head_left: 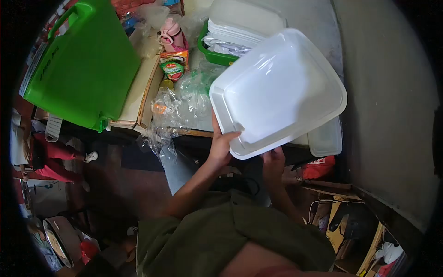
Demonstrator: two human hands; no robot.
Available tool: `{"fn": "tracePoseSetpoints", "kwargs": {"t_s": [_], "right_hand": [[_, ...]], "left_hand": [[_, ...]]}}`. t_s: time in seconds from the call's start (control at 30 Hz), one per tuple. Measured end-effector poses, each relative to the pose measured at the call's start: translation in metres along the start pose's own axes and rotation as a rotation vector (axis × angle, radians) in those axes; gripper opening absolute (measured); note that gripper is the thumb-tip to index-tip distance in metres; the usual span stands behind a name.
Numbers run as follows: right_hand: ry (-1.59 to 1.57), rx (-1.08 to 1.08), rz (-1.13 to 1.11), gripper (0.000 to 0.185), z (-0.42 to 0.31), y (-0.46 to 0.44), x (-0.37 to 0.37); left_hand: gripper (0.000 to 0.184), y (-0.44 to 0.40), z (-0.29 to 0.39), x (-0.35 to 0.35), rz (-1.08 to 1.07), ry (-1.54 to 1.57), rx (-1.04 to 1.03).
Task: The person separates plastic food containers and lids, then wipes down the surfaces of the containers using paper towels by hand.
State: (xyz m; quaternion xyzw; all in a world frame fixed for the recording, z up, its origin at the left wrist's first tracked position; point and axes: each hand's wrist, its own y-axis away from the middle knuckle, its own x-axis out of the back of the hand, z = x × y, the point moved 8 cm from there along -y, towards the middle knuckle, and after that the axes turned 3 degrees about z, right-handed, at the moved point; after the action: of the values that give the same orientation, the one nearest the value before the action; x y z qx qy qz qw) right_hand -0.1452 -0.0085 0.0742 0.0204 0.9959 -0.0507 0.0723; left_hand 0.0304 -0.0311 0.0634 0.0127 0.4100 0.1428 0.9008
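A white rectangular plastic tub (277,87) with rounded corners is held tilted up, its inside facing me. My left hand (221,145) grips its lower left corner, thumb over the rim and the other fingers behind the wall. At the bottom edge, my right hand (274,159) is closed against the tub from below; its fingertips are partly hidden behind it. Behind the tub's upper left side stands a green basket (217,57) with stacked white lids or trays (244,21) on it. A translucent container (326,141) lies to the tub's lower right.
Clear plastic bags (184,99), a pouch (173,70) and a pink bottle (171,34) crowd the table's left part. A large green case (83,69) stands further left. A grey wall (387,92) bounds the right. Another person's red-trousered legs (57,159) show at far left.
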Motion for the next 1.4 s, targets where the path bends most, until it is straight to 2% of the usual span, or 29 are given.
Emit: {"fn": "tracePoseSetpoints", "kwargs": {"t_s": [0.1,0.17,0.2,0.27,0.33,0.37,0.4,0.47,0.53,0.57,0.63,0.73,0.77,0.83,0.97,1.07,1.17,1.23,1.27,1.3,1.4], "right_hand": [[0.091,0.028,0.004,0.016,0.000,-0.005,0.007],[0.140,-0.011,-0.067,0.020,0.011,-0.023,0.036],[0.190,-0.057,-0.143,0.025,0.016,-0.033,0.047],[-0.014,-0.045,0.097,0.022,0.002,-0.076,0.073],[0.086,-0.024,0.220,0.023,-0.029,-0.132,0.086],[0.126,0.099,0.241,0.026,-0.033,-0.172,0.094],[0.318,0.355,0.160,0.026,-0.046,-0.214,0.089],[0.840,0.546,0.150,0.032,-0.092,-0.257,0.027],[1.076,0.845,0.002,0.035,-0.117,-0.285,-0.040],[1.068,0.851,0.003,0.035,-0.123,-0.299,-0.059],[1.402,0.810,-0.228,0.031,-0.112,-0.329,-0.104],[1.503,0.865,-0.358,0.026,-0.094,-0.364,-0.130],[1.498,0.875,-0.358,0.026,-0.093,-0.373,-0.133],[1.549,0.917,-0.561,0.021,-0.078,-0.381,-0.143],[1.572,1.069,-0.559,0.017,-0.092,-0.375,-0.147],[1.436,1.027,-0.440,0.016,-0.126,-0.378,-0.136],[1.345,1.107,-0.320,0.016,-0.164,-0.378,-0.121],[1.142,1.306,-0.293,0.014,-0.199,-0.362,-0.111],[1.097,1.335,-0.301,0.012,-0.215,-0.353,-0.106],[1.106,1.333,-0.302,0.012,-0.224,-0.348,-0.102],[1.201,1.342,-0.243,0.012,-0.243,-0.337,-0.090]], "left_hand": [[0.096,0.000,0.006,0.011,0.055,0.006,-0.008],[0.084,-0.001,0.021,0.032,0.165,-0.011,0.055],[0.078,-0.003,0.041,0.038,0.194,-0.033,-0.012],[0.078,-0.005,0.078,0.049,0.171,-0.070,-0.070],[0.086,-0.001,0.113,0.054,0.155,-0.110,-0.117],[0.072,0.000,0.127,0.063,0.181,-0.217,-0.168],[0.076,0.004,0.147,0.058,0.182,-0.276,-0.205],[0.076,0.008,0.174,0.068,0.228,-0.359,-0.261],[0.075,0.014,0.200,0.062,0.279,-0.405,-0.291],[0.074,0.018,0.213,0.057,0.299,-0.446,-0.315],[0.075,0.022,0.229,0.051,0.279,-0.456,-0.264],[0.075,0.028,0.245,0.062,0.337,-0.542,-0.199],[0.075,0.027,0.248,0.061,0.339,-0.541,-0.209],[0.075,0.025,0.250,0.061,0.375,-0.534,-0.147],[0.069,-0.006,0.248,0.046,0.305,-0.503,-0.096],[0.062,-0.043,0.247,0.023,0.243,-0.499,-0.119],[0.058,-0.084,0.249,-0.012,0.138,-0.519,-0.150],[0.054,-0.116,0.251,-0.033,0.081,-0.528,-0.178],[0.053,-0.137,0.250,-0.044,0.048,-0.521,-0.177],[0.052,-0.160,0.248,-0.054,0.030,-0.514,-0.204],[0.046,-0.246,0.224,-0.077,-0.064,-0.583,-0.102]]}}
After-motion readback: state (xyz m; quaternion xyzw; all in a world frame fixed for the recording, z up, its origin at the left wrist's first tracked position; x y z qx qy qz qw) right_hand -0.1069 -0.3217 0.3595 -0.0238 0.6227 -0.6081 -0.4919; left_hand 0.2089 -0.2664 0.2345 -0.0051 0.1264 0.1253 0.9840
